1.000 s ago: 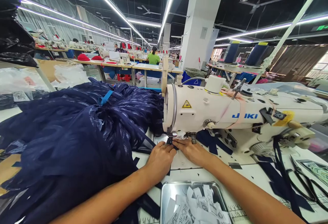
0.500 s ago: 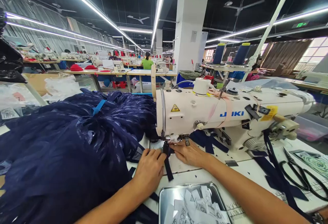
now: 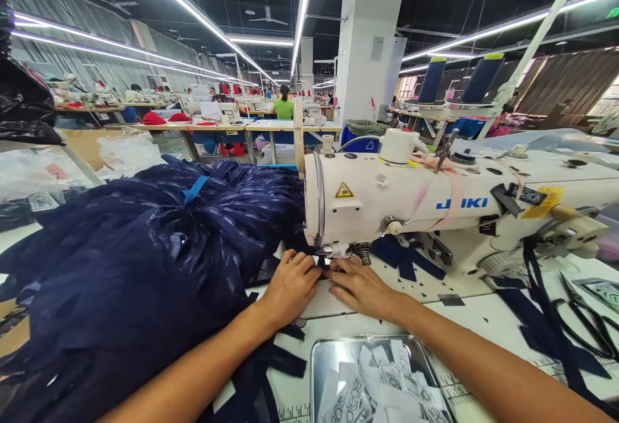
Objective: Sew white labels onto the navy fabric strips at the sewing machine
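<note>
My left hand (image 3: pixel 289 284) and my right hand (image 3: pixel 360 286) lie side by side on the white table, fingertips meeting under the needle of a white JUKI sewing machine (image 3: pixel 435 207). Between the fingertips a narrow navy strap (image 3: pixel 325 273) is pressed flat at the presser foot. A large heap of navy lace fabric (image 3: pixel 135 262) fills the table to the left, and my left hand touches its edge. Most of the strap is hidden by my fingers.
A metal tray (image 3: pixel 322 358) with several white labels sits at the near edge. Navy strips (image 3: pixel 546 320) and black scissors (image 3: pixel 587 326) lie at the right. Thread cones (image 3: pixel 478 78) stand behind the machine. A person in green (image 3: pixel 283 106) works far back.
The navy strap that hung down toward the tray half a second ago is now drawn in under my fingers. Both hands have closed together at the presser foot.
</note>
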A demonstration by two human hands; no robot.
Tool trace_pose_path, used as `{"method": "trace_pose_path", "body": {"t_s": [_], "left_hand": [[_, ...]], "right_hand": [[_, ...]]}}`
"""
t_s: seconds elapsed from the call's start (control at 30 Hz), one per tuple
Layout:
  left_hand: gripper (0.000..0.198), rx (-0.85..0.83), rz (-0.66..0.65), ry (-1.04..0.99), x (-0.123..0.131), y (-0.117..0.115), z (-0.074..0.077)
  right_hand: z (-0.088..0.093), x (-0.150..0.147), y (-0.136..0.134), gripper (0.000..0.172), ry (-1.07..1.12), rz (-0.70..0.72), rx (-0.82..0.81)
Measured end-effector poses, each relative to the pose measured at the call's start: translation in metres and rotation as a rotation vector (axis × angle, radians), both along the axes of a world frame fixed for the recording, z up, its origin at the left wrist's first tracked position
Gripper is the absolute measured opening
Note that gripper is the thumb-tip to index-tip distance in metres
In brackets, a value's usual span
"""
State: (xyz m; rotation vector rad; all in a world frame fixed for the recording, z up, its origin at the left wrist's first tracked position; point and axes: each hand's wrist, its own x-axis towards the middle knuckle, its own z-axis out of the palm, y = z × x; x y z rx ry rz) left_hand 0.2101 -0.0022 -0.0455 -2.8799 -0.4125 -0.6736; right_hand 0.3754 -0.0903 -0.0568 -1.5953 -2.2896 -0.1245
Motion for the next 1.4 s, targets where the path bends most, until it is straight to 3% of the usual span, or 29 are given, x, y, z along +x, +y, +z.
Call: {"method": "trace_pose_path", "body": {"t_s": [0.17,0.33,0.63,0.9,1.17,1.4], "left_hand": [[0.013,0.081,-0.055,0.005,0.005,0.006,-0.012],[0.018,0.079,-0.116,-0.010,0.006,0.012,-0.016],[0.021,-0.094,-0.104,0.004,-0.009,0.000,-0.009],[0.035,-0.112,-0.077,0.128,-0.017,-0.001,-0.010],[0.040,-0.128,-0.037,0.183,-0.015,-0.001,-0.009],[0.039,-0.104,-0.034,0.201,-0.011,0.003,-0.006]], "right_hand": [[-0.007,0.008,0.005,0.027,0.171,0.019,-0.048],[-0.011,0.015,0.009,0.023,0.290,0.069,0.006],[-0.003,0.007,0.001,0.026,0.011,0.123,0.168],[-0.008,0.010,0.003,0.024,-0.047,0.123,0.245],[-0.006,0.008,0.004,0.022,-0.102,0.094,0.208],[-0.005,0.009,0.005,0.032,-0.103,0.026,0.105]]}}
